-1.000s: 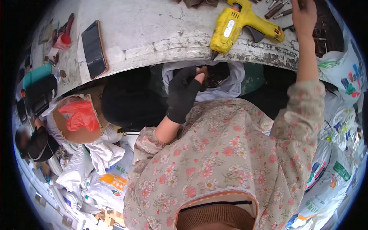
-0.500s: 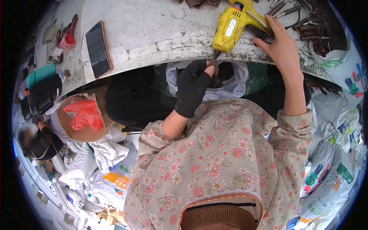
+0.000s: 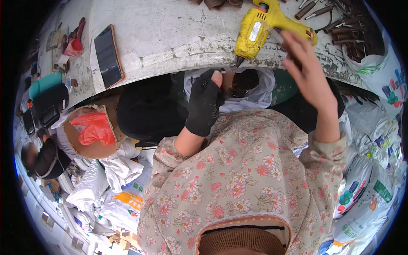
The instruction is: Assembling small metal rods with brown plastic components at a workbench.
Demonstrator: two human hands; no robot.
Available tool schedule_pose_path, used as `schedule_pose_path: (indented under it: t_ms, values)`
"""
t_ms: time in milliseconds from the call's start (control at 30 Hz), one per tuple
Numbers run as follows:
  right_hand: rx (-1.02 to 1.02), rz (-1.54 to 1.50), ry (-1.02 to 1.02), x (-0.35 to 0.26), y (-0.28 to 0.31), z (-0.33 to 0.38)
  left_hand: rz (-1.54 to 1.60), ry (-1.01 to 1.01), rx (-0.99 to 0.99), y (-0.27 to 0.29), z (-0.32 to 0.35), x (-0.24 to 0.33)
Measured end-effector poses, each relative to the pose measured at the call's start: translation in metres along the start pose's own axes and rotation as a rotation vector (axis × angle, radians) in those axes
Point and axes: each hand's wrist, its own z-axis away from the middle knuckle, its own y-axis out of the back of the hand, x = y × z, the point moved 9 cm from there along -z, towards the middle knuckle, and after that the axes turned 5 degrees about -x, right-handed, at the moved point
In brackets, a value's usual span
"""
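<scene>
My left hand point(image 3: 206, 102), in a black fingerless glove, is curled at the rim of a white bag point(image 3: 259, 91) that holds dark pieces, just under the table edge. Whether it grips anything is hidden. My right hand point(image 3: 307, 70) is bare, with fingers spread, and hovers over the table edge point(image 3: 178, 53) in front of the barrel of a yellow glue gun point(image 3: 261, 27). I see nothing clearly held in it. Both forearms wear floral sleeves.
A dark phone point(image 3: 108, 55) and a red cup point(image 3: 73, 46) lie on the white table. Rusty metal tools point(image 3: 340, 25) lie at the far right. A cardboard box with a red bag point(image 3: 91, 129), white sacks point(image 3: 114, 170) and another person point(image 3: 40, 157) are on the left.
My right hand has drawn back from the rusty tools at the far right to the table edge by the glue gun. My left hand has stayed by the white bag.
</scene>
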Motion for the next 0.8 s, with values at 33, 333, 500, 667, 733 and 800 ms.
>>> schedule_pose_path:
  t_ms: [33, 333, 500, 667, 733, 800]
  values:
    - [-0.107, -0.093, 0.082, -0.018, -0.008, 0.009, 0.144, 0.014, -0.026, -0.003, -0.001, 0.000]
    - [-0.324, -0.570, -0.090, -0.060, -0.024, 0.038, 0.651, 0.279, -0.149, -0.024, 0.001, -0.004]
    - [-0.377, -0.496, -0.091, -0.067, -0.021, 0.035, 0.661, 0.317, -0.192, -0.022, 0.006, -0.004]
    - [-0.464, -0.396, -0.062, -0.083, -0.017, 0.029, -0.829, -0.596, 0.156, -0.013, 0.027, 0.067]
    - [-0.527, -0.281, -0.060, -0.093, -0.017, 0.027, -0.552, -0.386, 0.006, -0.011, 0.023, 0.075]
    - [-0.493, -0.290, -0.042, -0.103, -0.021, 0.024, -0.274, -0.177, -0.130, -0.011, 0.018, 0.066]
